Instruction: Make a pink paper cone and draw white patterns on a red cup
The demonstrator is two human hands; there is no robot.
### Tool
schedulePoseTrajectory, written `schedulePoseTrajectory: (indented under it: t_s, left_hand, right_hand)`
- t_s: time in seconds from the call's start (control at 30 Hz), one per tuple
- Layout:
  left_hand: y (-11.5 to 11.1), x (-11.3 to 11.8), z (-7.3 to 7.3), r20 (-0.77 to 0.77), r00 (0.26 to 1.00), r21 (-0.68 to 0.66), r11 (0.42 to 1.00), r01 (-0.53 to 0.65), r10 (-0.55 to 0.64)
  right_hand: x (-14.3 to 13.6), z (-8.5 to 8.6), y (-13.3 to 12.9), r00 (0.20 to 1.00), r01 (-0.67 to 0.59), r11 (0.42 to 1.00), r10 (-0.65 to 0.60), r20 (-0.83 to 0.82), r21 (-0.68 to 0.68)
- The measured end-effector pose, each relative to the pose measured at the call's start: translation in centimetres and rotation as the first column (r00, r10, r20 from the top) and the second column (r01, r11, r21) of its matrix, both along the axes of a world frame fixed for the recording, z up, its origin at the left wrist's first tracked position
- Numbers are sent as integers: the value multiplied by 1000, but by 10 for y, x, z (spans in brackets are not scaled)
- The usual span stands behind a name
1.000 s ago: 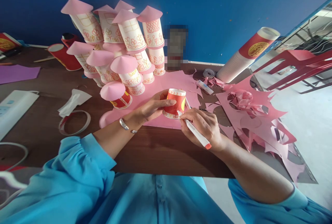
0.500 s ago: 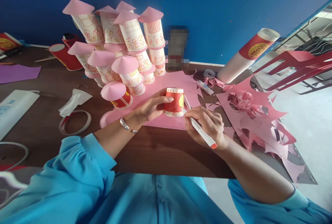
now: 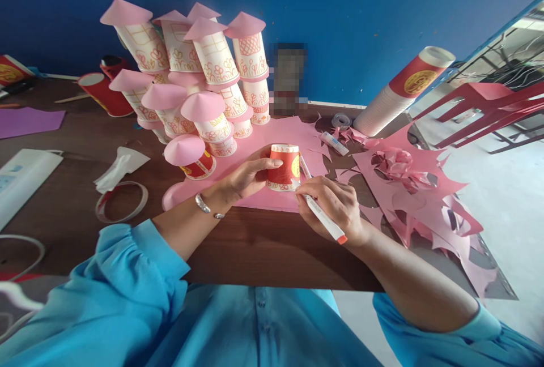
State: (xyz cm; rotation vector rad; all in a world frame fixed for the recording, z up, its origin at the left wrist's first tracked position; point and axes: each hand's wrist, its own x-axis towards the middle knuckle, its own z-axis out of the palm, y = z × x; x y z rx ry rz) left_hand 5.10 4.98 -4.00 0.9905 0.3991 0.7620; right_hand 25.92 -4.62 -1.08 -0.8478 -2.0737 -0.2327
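A red paper cup (image 3: 283, 169) with white bands and small drawings stands upside down in the grip of my left hand (image 3: 250, 175), thumb across its front. My right hand (image 3: 331, 205) pinches a white marker (image 3: 323, 218) with an orange-red end, its tip side at the cup's lower right edge. Another pen-like item (image 3: 304, 166) lies just right of the cup. Under the hands spreads a pink paper sheet (image 3: 259, 200). Behind and left, paper cup towers (image 3: 216, 61) with pink cone roofs carry flower drawings; a red cup with a pink roof (image 3: 185, 150) is nearest.
Pink paper scraps (image 3: 419, 191) cover the right side. A tall cup stack (image 3: 385, 107) leans behind them, near a glue stick (image 3: 335, 143) and a tape roll (image 3: 341, 121). To the left are a larger tape roll (image 3: 102, 212), a white power strip (image 3: 28, 177) and purple paper (image 3: 32, 122).
My right hand and the marker have shifted slightly left along the cup's lower edge. My left hand still holds the cup in nearly the same place.
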Motion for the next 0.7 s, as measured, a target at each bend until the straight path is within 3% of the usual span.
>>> schedulePoseTrajectory:
  t_s: [0.43,0.7]
  left_hand:
    - [4,-1,-6,-19,1000,0,1000,16,-16]
    - [3,0,-6,-19,1000,-13,1000,9,-10]
  right_hand:
    - [-2,-2,-1,998,-59,998,59,15,5]
    - [-1,-2,-1,1000,-20,1000,19,20,15]
